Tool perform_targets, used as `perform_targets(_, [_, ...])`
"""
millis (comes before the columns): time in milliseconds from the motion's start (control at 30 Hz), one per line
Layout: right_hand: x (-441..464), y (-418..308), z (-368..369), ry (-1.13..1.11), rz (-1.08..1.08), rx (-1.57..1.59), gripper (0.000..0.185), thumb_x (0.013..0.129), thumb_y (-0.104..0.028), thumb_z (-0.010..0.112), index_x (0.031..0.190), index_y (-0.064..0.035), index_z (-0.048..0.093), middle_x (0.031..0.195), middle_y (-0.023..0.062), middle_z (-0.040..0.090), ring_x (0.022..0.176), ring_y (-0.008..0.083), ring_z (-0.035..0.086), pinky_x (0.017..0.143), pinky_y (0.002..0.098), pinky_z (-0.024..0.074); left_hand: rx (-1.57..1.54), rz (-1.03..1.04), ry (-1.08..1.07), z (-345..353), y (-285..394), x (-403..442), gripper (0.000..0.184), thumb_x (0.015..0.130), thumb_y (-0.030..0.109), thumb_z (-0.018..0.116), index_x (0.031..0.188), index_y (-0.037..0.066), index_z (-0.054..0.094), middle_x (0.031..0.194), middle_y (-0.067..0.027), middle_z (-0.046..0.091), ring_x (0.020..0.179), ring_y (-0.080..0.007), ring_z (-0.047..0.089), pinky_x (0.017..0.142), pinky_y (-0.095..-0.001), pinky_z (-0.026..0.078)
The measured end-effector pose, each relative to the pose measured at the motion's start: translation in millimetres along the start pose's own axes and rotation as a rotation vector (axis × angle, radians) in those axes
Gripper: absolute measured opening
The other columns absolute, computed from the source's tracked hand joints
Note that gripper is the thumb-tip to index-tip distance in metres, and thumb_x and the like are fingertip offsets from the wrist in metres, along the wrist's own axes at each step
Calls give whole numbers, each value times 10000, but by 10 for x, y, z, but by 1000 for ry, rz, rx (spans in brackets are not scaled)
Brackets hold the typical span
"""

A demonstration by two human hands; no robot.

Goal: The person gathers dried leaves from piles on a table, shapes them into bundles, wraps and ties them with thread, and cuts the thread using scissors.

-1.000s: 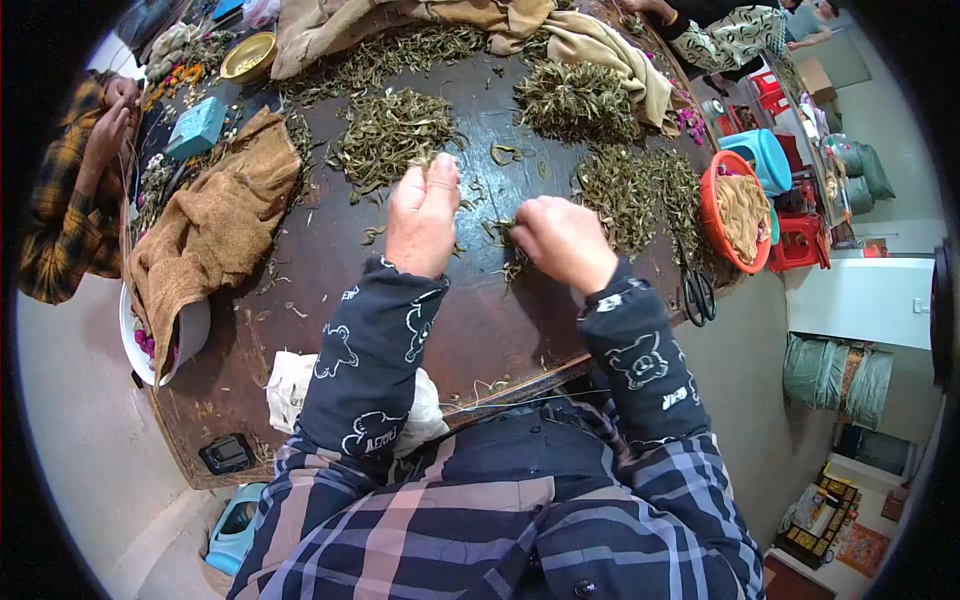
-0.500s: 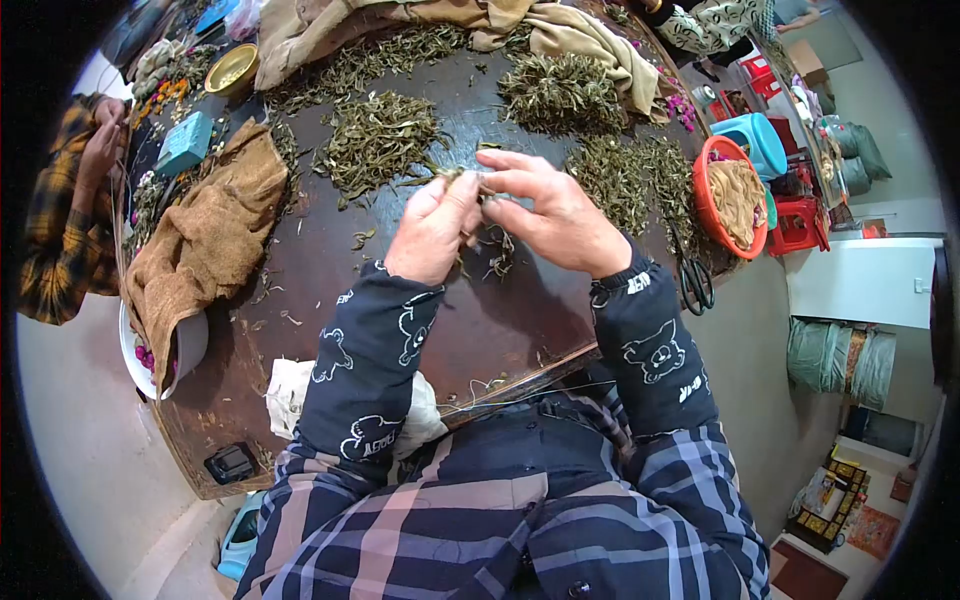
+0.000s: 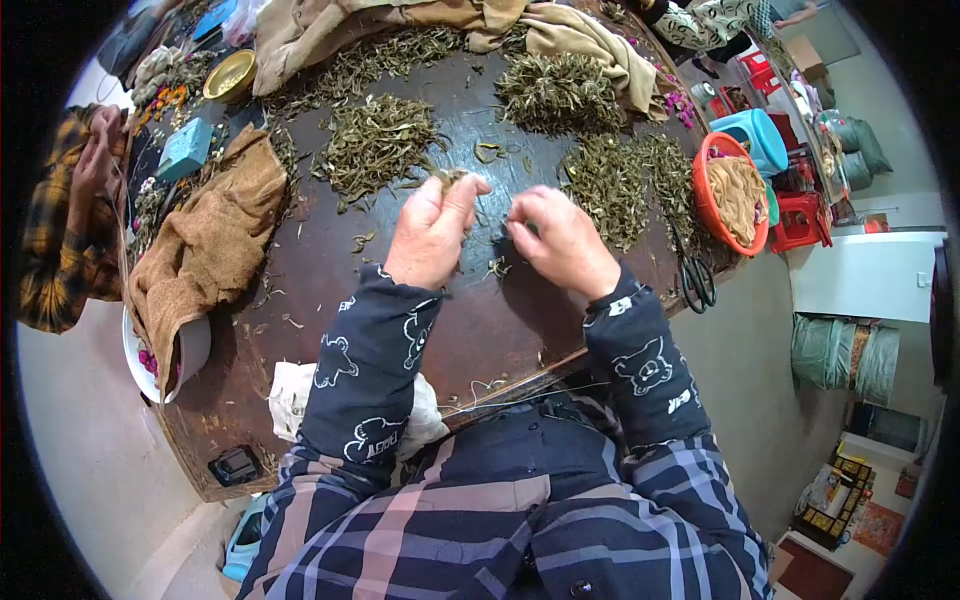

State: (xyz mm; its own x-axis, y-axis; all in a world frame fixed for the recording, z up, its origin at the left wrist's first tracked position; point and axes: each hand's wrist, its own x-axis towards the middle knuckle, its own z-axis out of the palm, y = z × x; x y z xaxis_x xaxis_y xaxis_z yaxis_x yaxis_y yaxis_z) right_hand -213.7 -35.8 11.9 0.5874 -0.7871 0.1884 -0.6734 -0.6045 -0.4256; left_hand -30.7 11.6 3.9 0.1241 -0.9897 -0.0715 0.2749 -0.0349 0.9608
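Observation:
My left hand is closed around some dried leaves, whose tips poke out above its fingers. To its right, my right hand is curled with thumb and fingers together; anything between them is too small to tell. A gap separates the two hands. Beyond my left hand lies a loose heap of dried leaves. A denser bundle of leaves sits farther back, with another leaf pile to the right of my right hand. A few loose bits lie between and below the hands.
Brown cloth drapes over a white bucket at left, near a blue box and brass bowl. Black scissors and an orange basket are at right. Another person's hand shows at far left.
My right hand first came in to touch my left hand with its fingers spread, then drew away right and closed. My left hand has kept its hold on the leaves.

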Motion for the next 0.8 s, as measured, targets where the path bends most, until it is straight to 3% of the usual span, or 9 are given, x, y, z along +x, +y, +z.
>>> perform_targets(100, [229,-96,-167,262,-252,223,76,836,-116,630,847,-41,630,920,87,673,731,231,604,644,318,484,70,45,-203,91,13,-13,261,1024,262,475,933,57,607,720,11,536,605,-61,446,554,-214,372])
perform_targets(267, [225,-135,-308,182,-41,552,101,853,-148,614,855,-48,630,882,88,672,684,227,593,625,317,476,110,39,-21,-42,118,12,274,1041,285,454,926,83,601,711,23,534,574,-45,415,517,-184,332])
perform_targets(367, [166,24,-240,97,60,306,91,847,-143,609,826,-55,616,859,99,667,687,260,612,614,345,489,-83,-5,88,-217,163,91,289,1044,295,447,919,84,600,737,6,564,564,-52,415,510,-187,336])
perform_targets(433, [125,144,-123,7,162,64,89,842,-138,603,798,-61,602,837,110,663,690,293,630,603,373,502,-245,111,234,-275,227,105,303,1047,306,442,898,87,587,778,-16,592,579,-62,427,534,-197,363])
perform_targets(600, [110,241,253,112,-62,-273,71,829,-132,601,816,-63,595,788,101,650,661,294,625,598,379,506,-114,365,287,-479,168,214,294,1039,300,470,920,62,595,776,-30,615,590,-80,468,560,-225,407])
perform_targets(800, [242,-264,88,26,-223,78,74,808,-130,611,812,-63,580,735,101,619,632,305,607,585,391,503,-303,415,398,-497,360,163,298,1039,283,471,917,41,595,832,-54,658,620,-102,527,620,-244,470])
